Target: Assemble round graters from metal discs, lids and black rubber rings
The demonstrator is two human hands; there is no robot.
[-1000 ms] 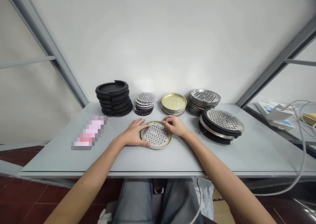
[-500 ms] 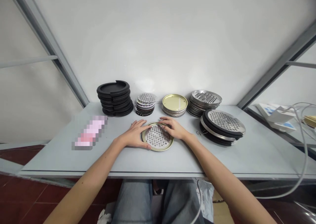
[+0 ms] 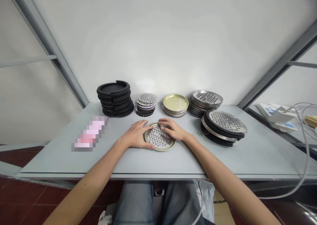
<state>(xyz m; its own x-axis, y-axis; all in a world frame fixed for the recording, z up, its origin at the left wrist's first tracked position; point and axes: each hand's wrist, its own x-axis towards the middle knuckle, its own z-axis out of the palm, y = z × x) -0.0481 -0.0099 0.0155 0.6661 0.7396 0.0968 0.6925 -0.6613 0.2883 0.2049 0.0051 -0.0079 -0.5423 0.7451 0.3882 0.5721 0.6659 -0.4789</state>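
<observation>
A round gold-rimmed lid (image 3: 165, 149) lies flat on the table, with a patterned disc (image 3: 159, 138) inside its rim. Around the lid's left side, my left hand (image 3: 138, 135) is spread, thumb at the near rim and fingers at the upper left. My right hand (image 3: 174, 130) touches the upper right of the lid and disc, its fingers apart. Behind them stand a stack of patterned discs (image 3: 146, 102) and a stack of gold lids (image 3: 175, 103).
Black rings (image 3: 114, 99) are stacked at the back left, metal grater discs (image 3: 205, 99) at the back right. Nearer on the right sits a pile of black-rimmed graters (image 3: 224, 124). A blurred pink item (image 3: 91, 132) lies left. A white cable (image 3: 307, 152) hangs at the right.
The lid with its disc has shifted slightly to the right, and my left hand has moved right with it. My right hand has barely moved.
</observation>
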